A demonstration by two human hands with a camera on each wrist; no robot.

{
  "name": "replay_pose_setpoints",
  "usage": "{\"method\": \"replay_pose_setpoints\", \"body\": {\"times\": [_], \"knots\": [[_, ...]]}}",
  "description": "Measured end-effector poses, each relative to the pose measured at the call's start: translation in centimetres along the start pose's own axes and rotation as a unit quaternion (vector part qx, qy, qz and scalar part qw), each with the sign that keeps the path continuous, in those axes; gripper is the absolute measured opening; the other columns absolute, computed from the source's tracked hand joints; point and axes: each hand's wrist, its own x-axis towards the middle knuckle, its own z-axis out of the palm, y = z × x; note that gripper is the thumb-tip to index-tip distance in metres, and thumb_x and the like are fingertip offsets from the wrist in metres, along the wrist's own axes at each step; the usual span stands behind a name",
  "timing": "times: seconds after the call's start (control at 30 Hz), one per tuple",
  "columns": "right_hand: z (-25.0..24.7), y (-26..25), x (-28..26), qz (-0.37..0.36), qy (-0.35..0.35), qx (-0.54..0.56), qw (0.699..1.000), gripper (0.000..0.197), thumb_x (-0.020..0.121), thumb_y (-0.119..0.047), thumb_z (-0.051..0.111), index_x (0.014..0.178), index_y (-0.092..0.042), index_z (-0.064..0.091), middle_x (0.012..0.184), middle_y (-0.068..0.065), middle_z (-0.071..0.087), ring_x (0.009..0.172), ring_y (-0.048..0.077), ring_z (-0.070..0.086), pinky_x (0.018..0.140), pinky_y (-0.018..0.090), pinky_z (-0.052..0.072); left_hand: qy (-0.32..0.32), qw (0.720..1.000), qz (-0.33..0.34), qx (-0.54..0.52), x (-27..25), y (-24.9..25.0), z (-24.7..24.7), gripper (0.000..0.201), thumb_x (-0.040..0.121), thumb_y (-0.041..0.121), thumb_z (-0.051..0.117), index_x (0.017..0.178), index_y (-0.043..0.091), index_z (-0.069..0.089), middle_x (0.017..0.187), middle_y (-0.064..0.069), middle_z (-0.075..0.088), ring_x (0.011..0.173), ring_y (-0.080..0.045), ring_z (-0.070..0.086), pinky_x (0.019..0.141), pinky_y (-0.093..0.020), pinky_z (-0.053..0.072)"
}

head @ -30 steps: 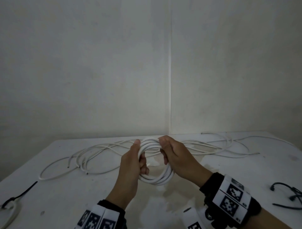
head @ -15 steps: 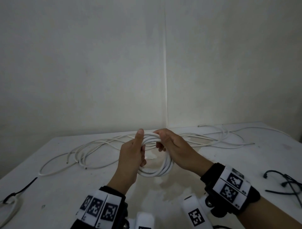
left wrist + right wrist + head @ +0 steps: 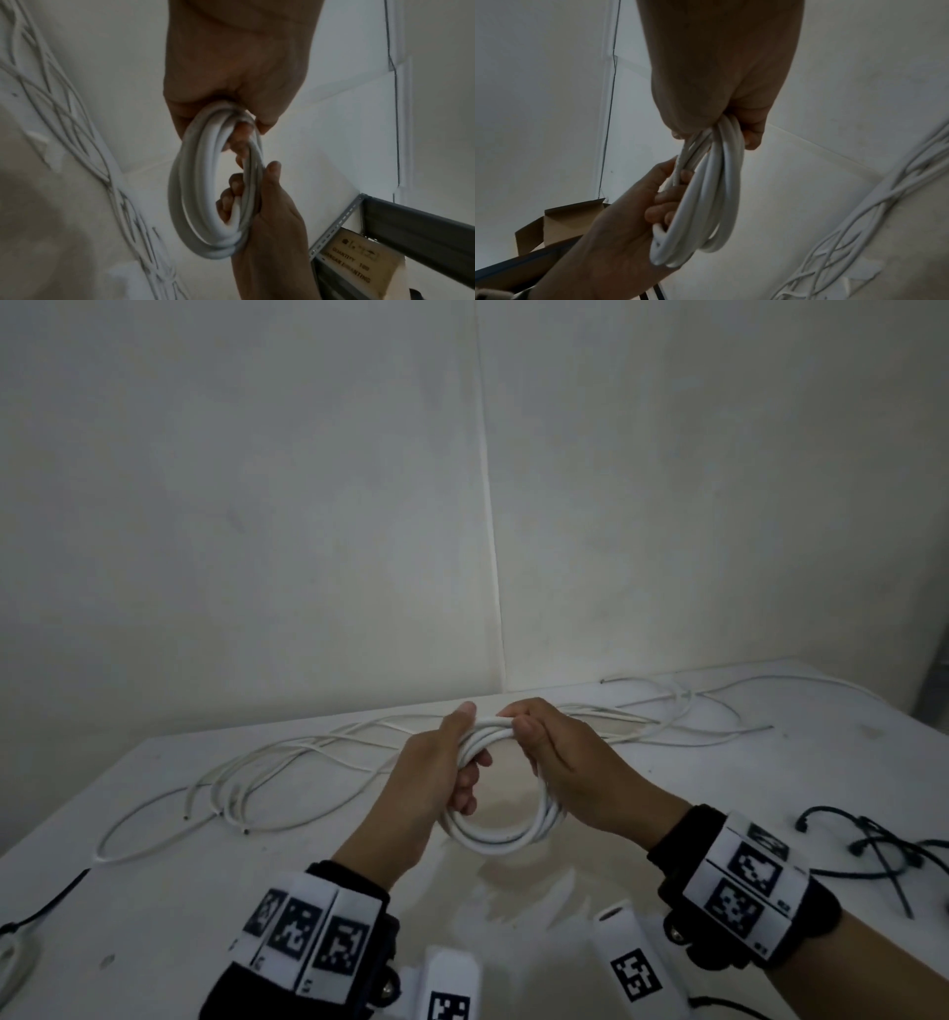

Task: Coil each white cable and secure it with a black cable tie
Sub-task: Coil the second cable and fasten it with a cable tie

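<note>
- A coiled white round cable (image 3: 495,832) is being held above the white table (image 3: 154,906).
- Its left side is being gripped by the left hand (image 3: 429,775), its top by the right hand (image 3: 570,765).
- Loose white cables (image 3: 287,752) are lying behind the coil; black cable ties (image 3: 883,850) are lying to its right.

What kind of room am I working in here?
Probably a storeroom or workshop corner: bare white walls, a plain white table, slotted metal shelving with a labelled carton, and an open cardboard box.
</note>
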Motion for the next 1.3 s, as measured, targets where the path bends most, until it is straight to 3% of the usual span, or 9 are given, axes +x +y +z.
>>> {"method": "replay_pose_setpoints", "body": {"times": [0.13,0.23,0.47,0.67,0.8,0.9,1.07,1.2,1.3], "knots": [[-1.2,0.8,-1.1,-0.010,0.003,-0.004,1.000,0.039,0.095,-0.041,0.030,0.106,-0.012,0.054,0.075,-0.017,0.048,0.072,-0.008,0.049,0.066,0.008,0.035,-0.003,0.999,-0.027,-0.026,-0.1,0.2,2.2,0.046,0.092,0.037,0.047,0.056,0.008,0.045,0.035,0.005,0.029,0.030,-0.010,0.025,0.037,-0.019,0.029],[-2.5,1.6,-1.9,0.021,0.018,0.010,1.000,0.032,0.098,-0.033,0.034,0.115,-0.013,0.053,0.085,-0.021,0.048,0.078,-0.015,0.049,0.071,0.004,0.035,0.025,0.999,-0.023,-0.025,0.0,0.0,4.3,0.047,0.090,0.037,0.050,0.052,0.010,0.044,0.033,0.005,0.031,0.030,-0.011,0.026,0.040,-0.021,0.028],[-7.5,3.0,-4.8,0.101,0.083,0.077,0.988,0.024,0.093,-0.034,0.028,0.106,-0.032,0.048,0.093,-0.013,0.055,0.077,-0.005,0.055,0.073,0.012,0.042,0.049,0.997,-0.005,-0.052,0.8,-0.7,8.0,0.048,0.091,0.034,0.051,0.050,0.012,0.042,0.032,0.007,0.031,0.029,-0.008,0.025,0.039,-0.019,0.025],[-13.4,5.7,-8.7,0.191,0.103,-0.054,0.975,0.020,0.098,-0.023,0.035,0.103,-0.025,0.054,0.090,-0.009,0.058,0.076,0.002,0.058,0.067,0.009,0.040,0.032,0.998,0.003,-0.057,1.6,-1.5,10.4,0.047,0.091,0.032,0.051,0.050,0.011,0.043,0.032,0.007,0.031,0.030,-0.008,0.024,0.037,-0.018,0.024],[-17.8,7.2,-11.6,0.277,0.084,-0.159,0.944,0.015,0.096,-0.018,0.042,0.100,-0.024,0.055,0.086,-0.007,0.059,0.076,0.006,0.058,0.065,0.015,0.042,0.023,0.998,0.014,-0.050,2.2,-2.0,11.7,0.048,0.091,0.032,0.053,0.049,0.010,0.044,0.032,0.006,0.032,0.030,-0.008,0.026,0.037,-0.017,0.025],[-19.7,8.5,-13.5,0.364,-0.001,-0.228,0.903,0.014,0.094,-0.014,0.047,0.103,-0.020,0.055,0.091,-0.002,0.056,0.079,0.016,0.055,0.066,0.021,0.042,0.021,0.999,0.012,-0.049,2.6,-2.2,12.5,0.048,0.091,0.031,0.053,0.049,0.010,0.044,0.031,0.006,0.032,0.029,-0.008,0.026,0.036,-0.015,0.025],[-19.1,10.4,-14.5,0.448,-0.059,-0.319,0.833,0.017,0.092,-0.031,0.052,0.096,-0.015,0.053,0.094,0.001,0.053,0.085,0.017,0.051,0.069,0.025,0.038,0.018,0.999,0.008,-0.045,3.1,-2.4,13.2,0.046,0.090,0.033,0.053,0.050,0.011,0.045,0.032,0.006,0.033,0.030,-0.008,0.027,0.037,-0.018,0.026],[-18.1,11.4,-13.7,0.476,-0.083,-0.335,0.809,0.025,0.089,-0.032,0.056,0.095,-0.010,0.046,0.097,0.005,0.049,0.084,0.019,0.047,0.056,0.019,0.032,0.017,0.999,0.008,-0.050,3.2,-2.4,13.3,0.046,0.090,0.033,0.053,0.050,0.013,0.045,0.034,0.006,0.034,0.032,-0.008,0.027,0.039,-0.019,0.026],[-17.6,12.1,-12.9,0.480,-0.098,-0.333,0.805,0.025,0.089,-0.017,0.054,0.109,-0.004,0.047,0.112,0.013,0.050,0.090,0.021,0.048,0.064,0.023,0.037,0.020,0.998,0.005,-0.055,3.2,-2.3,13.0,0.045,0.090,0.033,0.053,0.051,0.012,0.045,0.035,0.007,0.034,0.032,-0.007,0.027,0.039,-0.020,0.026]]}}
